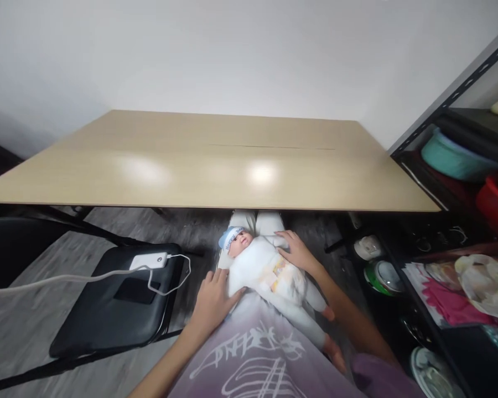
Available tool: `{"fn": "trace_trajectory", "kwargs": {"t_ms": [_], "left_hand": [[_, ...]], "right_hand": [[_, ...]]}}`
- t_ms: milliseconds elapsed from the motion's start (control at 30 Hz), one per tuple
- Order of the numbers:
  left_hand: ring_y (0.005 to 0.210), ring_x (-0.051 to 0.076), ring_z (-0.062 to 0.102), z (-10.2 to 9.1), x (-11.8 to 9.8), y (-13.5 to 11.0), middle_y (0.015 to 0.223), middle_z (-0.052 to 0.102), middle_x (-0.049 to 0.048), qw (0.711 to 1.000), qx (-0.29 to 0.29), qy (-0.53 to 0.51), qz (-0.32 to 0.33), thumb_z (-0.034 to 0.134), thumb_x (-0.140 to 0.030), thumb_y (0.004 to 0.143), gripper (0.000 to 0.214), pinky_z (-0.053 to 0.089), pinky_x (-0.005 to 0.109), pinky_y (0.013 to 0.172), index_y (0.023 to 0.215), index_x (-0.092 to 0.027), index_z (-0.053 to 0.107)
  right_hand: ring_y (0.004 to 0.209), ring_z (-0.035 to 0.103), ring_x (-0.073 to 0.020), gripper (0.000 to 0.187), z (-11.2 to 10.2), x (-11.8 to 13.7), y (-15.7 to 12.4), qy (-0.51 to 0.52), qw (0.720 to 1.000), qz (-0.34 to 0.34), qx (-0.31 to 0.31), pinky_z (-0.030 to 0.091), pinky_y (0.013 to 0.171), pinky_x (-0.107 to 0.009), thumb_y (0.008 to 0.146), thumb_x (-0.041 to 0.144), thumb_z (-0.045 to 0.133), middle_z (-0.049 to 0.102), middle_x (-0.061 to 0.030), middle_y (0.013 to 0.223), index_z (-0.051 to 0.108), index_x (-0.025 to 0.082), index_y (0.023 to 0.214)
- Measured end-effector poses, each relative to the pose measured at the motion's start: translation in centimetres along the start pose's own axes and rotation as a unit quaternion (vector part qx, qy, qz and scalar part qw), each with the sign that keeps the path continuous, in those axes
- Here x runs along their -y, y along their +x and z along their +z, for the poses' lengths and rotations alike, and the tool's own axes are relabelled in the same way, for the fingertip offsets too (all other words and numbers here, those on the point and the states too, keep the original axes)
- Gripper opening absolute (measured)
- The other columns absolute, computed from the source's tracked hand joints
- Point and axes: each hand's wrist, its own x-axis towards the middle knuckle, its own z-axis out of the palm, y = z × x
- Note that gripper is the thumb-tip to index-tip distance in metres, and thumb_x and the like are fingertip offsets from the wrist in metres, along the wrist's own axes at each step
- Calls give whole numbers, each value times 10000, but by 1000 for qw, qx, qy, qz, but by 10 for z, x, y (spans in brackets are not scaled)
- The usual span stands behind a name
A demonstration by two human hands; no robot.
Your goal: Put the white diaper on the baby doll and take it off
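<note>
A baby doll (255,265) lies face up across my lap. It wears a blue and white cap (232,237), white clothing and a printed diaper (288,279); its head points to the upper left, its feet to the lower right. My left hand (216,298) is closed around the arm at the doll's left-hand side, the thumb reaching over the body. On the other side my right hand (295,253) has the doll's other arm between thumb and fingers. The undersides of both hands are hidden.
A wooden-topped table (216,171) stands in front of my knees. To the left, a black chair (116,320) holds a white power bank (148,261) with a cable and a dark phone (136,290). Shelves at right carry a pink cloth (452,304), basins and a green tin (384,278).
</note>
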Motion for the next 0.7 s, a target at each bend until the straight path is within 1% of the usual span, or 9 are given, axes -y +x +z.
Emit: {"fn": "trace_trajectory", "kwargs": {"t_ms": [67,133,167,233,333,400,500,600,700], "left_hand": [[1187,435,646,-5,-6,-5,1318,709,200,996,-76,11,42,708,-574,983,495,517,583,1030,1288,-187,661],[1247,405,626,-13,-18,-4,1409,671,182,991,-94,-26,94,704,-509,1015,483,521,570,1074,1398,-220,640],[1284,386,614,-15,-25,0,1439,657,165,987,-81,-53,127,688,-481,1037,467,520,553,1097,1435,-244,625],[1339,353,596,-17,-41,12,1469,649,132,975,-27,-100,197,652,-449,1075,433,512,523,1129,1473,-287,608],[1338,339,594,-8,-61,39,1457,669,109,955,47,-107,271,617,-434,1107,405,499,520,1105,1493,-313,615],[1292,335,602,-1,-70,55,1424,684,99,950,62,-88,292,612,-420,1114,360,488,515,1055,1456,-315,651],[1251,311,603,5,-73,67,1393,684,79,946,63,-87,305,635,-411,1109,238,465,481,1021,1301,-298,721],[1240,282,605,7,-71,68,1367,686,61,941,62,-116,313,664,-407,1100,163,449,446,1027,1171,-278,735],[1231,265,607,7,-68,63,1341,696,56,940,55,-137,308,641,-394,1116,155,443,426,1039,1116,-263,724]], "right_hand": [[1238,678,-324,331,-7,6,-18,31,999,13,10,537,1155,-536,1012,398,652,745,-96,1277,740,303,1316],[1140,722,-337,270,-14,16,-35,59,997,15,37,588,1080,-529,1015,448,666,772,-90,1206,792,313,1212],[1128,732,-344,263,-15,21,-42,68,997,15,44,599,1060,-524,1010,452,682,777,-91,1212,804,320,1201],[1155,733,-348,267,-14,29,-51,73,997,18,31,595,1061,-519,1010,455,700,774,-87,1248,808,335,1223],[1163,734,-314,265,-4,29,-52,67,997,21,4,578,1075,-497,1065,429,629,769,-83,1219,812,296,1204],[1117,742,-280,276,3,22,-49,62,998,11,-7,583,1047,-456,1088,393,592,770,-84,1172,820,261,1172],[1108,735,-256,268,7,5,-43,57,998,-17,-31,573,1057,-430,1104,344,571,770,-75,1154,821,263,1161],[1132,712,-273,263,4,-11,-35,36,995,-31,-83,554,1097,-465,1105,316,553,764,-75,1141,809,275,1147],[1074,691,-303,243,-2,-17,-28,-3,992,-17,-124,571,1042,-489,1095,341,567,747,-95,1082,795,281,1154]]}}
